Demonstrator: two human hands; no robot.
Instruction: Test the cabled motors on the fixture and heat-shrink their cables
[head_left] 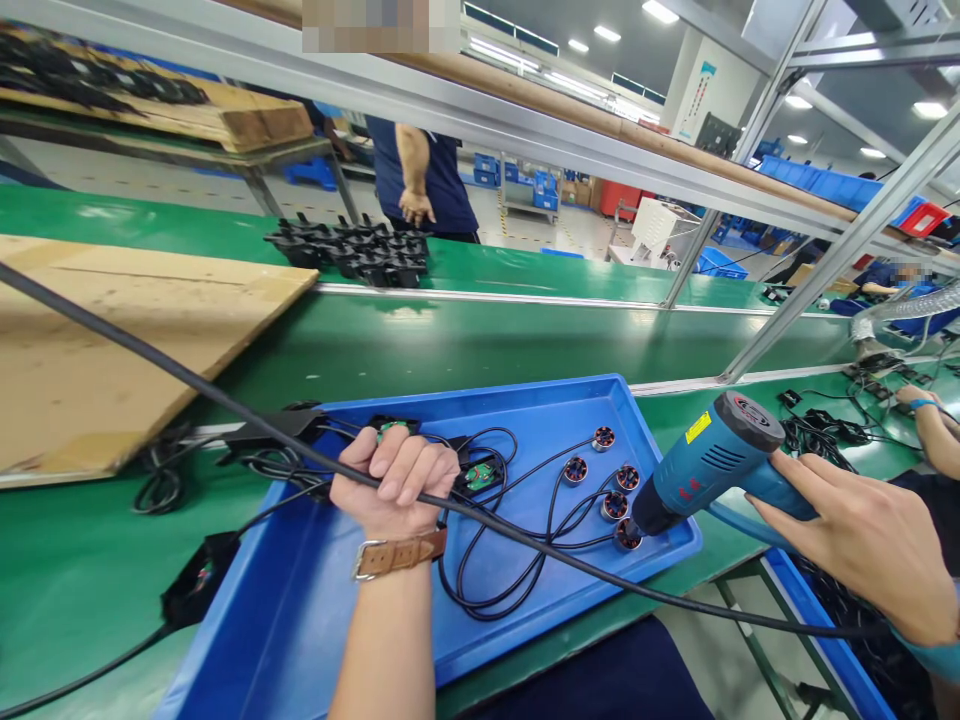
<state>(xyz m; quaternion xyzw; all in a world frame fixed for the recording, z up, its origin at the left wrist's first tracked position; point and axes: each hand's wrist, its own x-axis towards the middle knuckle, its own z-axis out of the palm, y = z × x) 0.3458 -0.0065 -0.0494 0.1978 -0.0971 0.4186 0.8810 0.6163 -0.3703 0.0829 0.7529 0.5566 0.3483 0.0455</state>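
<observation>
My left hand (397, 478) wraps a black cord (150, 357); my right hand (862, 540) grips a heat gun (712, 460), nozzle (651, 508) at the motors (616, 506) near the tray (300, 590)'s right wall. Left of my wrist, its floor lies bare.

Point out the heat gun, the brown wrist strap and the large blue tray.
Heat gun (711, 465), head view: side of its blue barrel.
Brown wrist strap (411, 552), head view: leather band beside the buckle.
Large blue tray (304, 595), head view: bare floor.

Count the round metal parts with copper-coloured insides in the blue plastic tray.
5: farthest part; left part; three clustered right: upper part, middle part, lower part at the teal plastic heat gun's nozzle. Others may be hidden.
</observation>
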